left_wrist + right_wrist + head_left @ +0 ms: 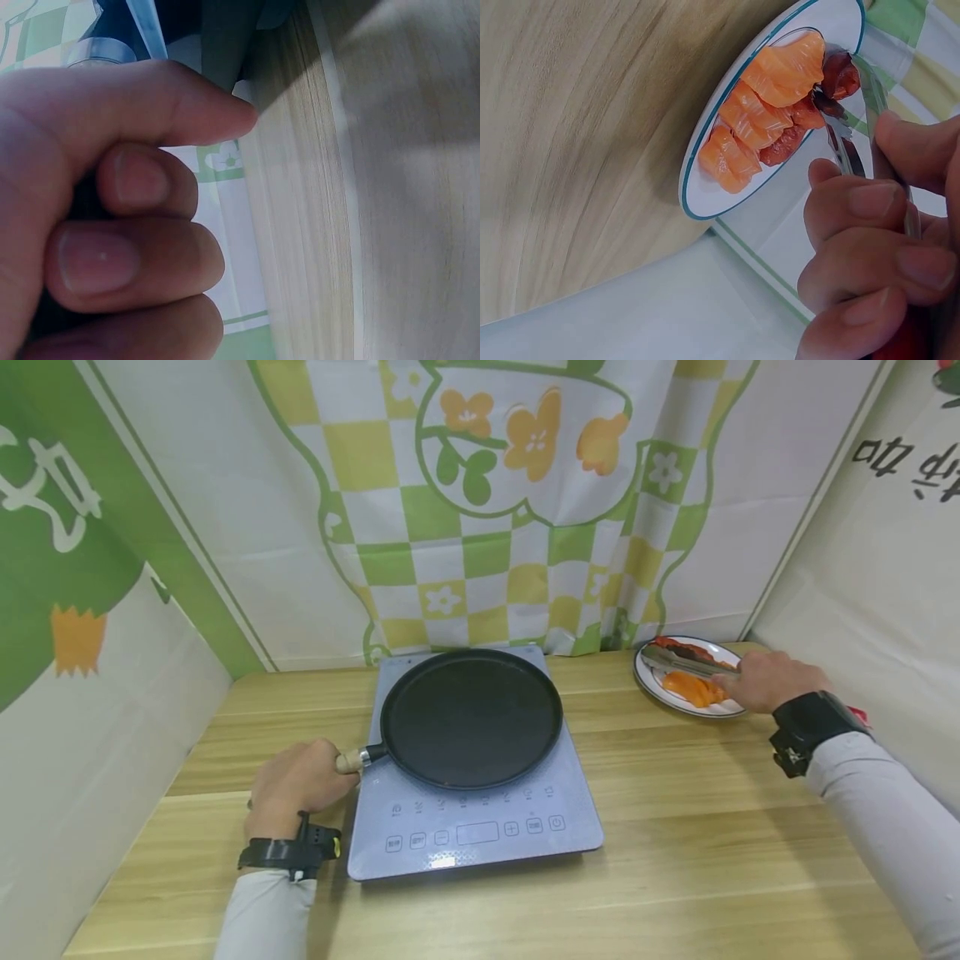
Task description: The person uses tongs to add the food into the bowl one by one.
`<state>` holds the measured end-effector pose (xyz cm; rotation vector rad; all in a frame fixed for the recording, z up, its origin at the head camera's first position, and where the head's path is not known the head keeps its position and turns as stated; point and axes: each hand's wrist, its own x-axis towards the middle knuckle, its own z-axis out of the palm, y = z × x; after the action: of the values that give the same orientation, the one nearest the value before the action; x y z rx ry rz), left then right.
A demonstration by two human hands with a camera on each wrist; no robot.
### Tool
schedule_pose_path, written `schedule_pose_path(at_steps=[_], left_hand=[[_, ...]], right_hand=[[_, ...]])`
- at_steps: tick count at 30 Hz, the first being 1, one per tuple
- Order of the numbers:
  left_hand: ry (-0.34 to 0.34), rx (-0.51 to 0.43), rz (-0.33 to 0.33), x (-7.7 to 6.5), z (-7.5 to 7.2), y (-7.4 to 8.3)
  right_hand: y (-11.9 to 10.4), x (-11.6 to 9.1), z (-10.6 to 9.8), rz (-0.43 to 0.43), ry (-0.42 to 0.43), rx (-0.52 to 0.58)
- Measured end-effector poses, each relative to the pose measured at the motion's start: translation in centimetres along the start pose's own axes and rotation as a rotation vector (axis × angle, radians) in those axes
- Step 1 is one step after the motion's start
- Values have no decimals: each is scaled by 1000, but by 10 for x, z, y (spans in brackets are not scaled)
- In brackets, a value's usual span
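Observation:
My left hand grips the wooden handle of a flat black frying pan, its fingers curled in the left wrist view. The pan lies on a grey induction cooktop, its surface bare. At the right, my right hand holds metal tongs. Their tips reach over a white plate with a blue rim. In the right wrist view the tongs' ends are at a dark red piece of meat, beside orange salmon pieces; whether they pinch it I cannot tell.
The cooktop and plate stand on a wooden table. A checked, flower-printed cloth hangs right behind them. Printed sheets form walls at the left and right. The plate sits near the back right corner.

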<state>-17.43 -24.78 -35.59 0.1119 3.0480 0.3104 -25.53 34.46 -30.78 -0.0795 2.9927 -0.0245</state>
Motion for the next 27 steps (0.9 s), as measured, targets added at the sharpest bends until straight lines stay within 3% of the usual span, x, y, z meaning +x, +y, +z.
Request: schedule_pose_path(at_steps=[27], left_hand=[[6,2,-12,-1,-1,1]], right_hand=[[1,-6,-5,-12,14,6]])
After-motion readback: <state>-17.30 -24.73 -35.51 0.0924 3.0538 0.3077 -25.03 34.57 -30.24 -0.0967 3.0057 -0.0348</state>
